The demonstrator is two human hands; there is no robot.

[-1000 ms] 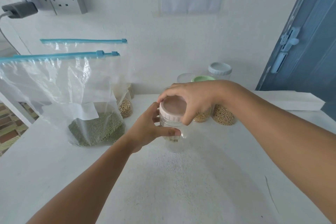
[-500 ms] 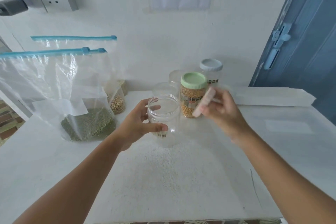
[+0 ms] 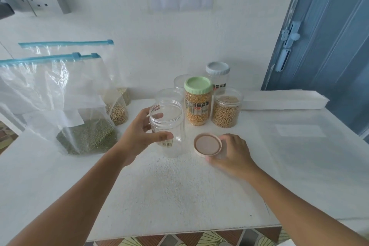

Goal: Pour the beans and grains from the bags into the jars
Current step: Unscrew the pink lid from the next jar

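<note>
An empty clear jar [image 3: 169,126] stands open on the white table [image 3: 179,195]. My left hand [image 3: 137,138] grips its side, thumb across the front. My right hand [image 3: 233,154] holds the jar's pink lid [image 3: 207,144], which lies upside down at the table surface just right of the jar. A large zip bag of green beans [image 3: 85,136] stands at the left. Behind it stands a second zip bag [image 3: 65,46], with smaller pouches of pale grains [image 3: 118,114] beside it.
Behind the open jar stand a green-lidded jar of corn [image 3: 197,104], an open jar of soybeans [image 3: 226,110], a grey-lidded jar [image 3: 217,74] and two empty clear jars [image 3: 169,96]. A white ledge [image 3: 283,102] runs at the back right beside a blue door [image 3: 329,46].
My right hand took the pink lid off the jar, carried it right and brought it down to the table. My left hand has stayed on the jar.
</note>
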